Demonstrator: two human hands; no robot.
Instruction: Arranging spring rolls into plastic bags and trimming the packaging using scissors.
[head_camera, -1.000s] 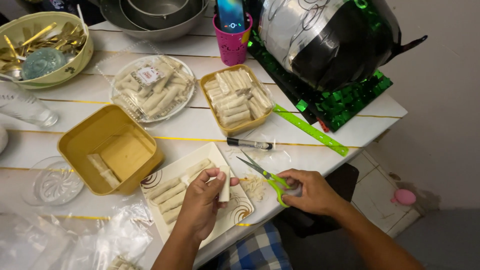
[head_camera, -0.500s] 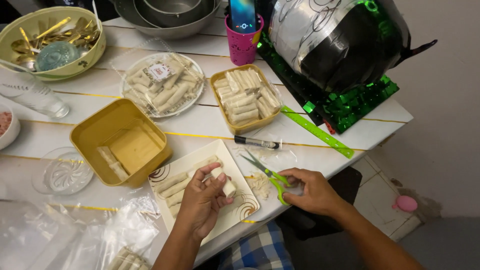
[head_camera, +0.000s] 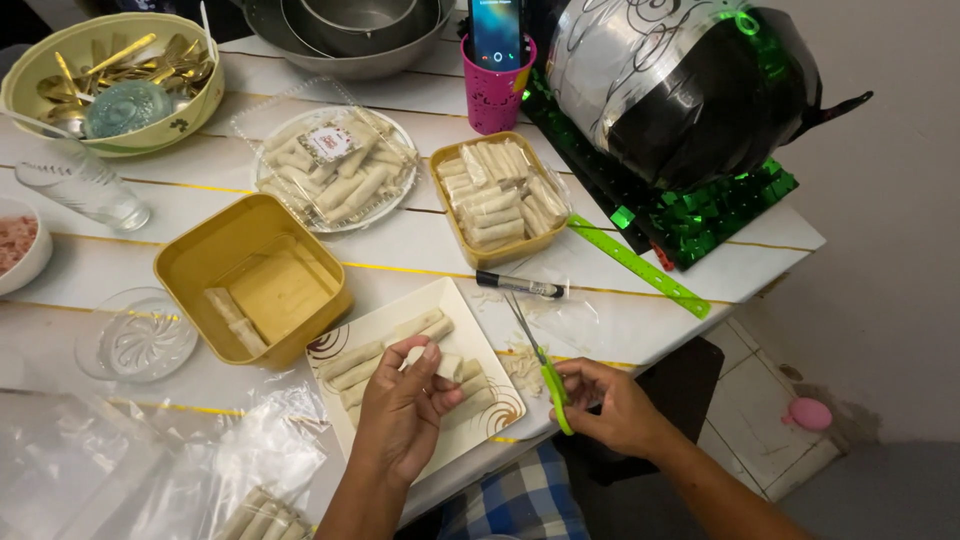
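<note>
left hand (head_camera: 400, 410): fingers closed on a pale roll (head_camera: 445, 366) over the white plate (head_camera: 470, 325) | right hand (head_camera: 610, 400): fingers closed on green scissors (head_camera: 545, 370), blades shut, tips pointing away | risk: roll could slip and squash; blades near left fingers could nick them

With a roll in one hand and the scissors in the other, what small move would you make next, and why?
Probably bring the scissors across to the roll. The left hand pinches that roll above the plate, its end poking out, while the right hand grips the green handles with the blades pointing away. Pale trimmings beside the plate suggest ends get snipped.
</note>
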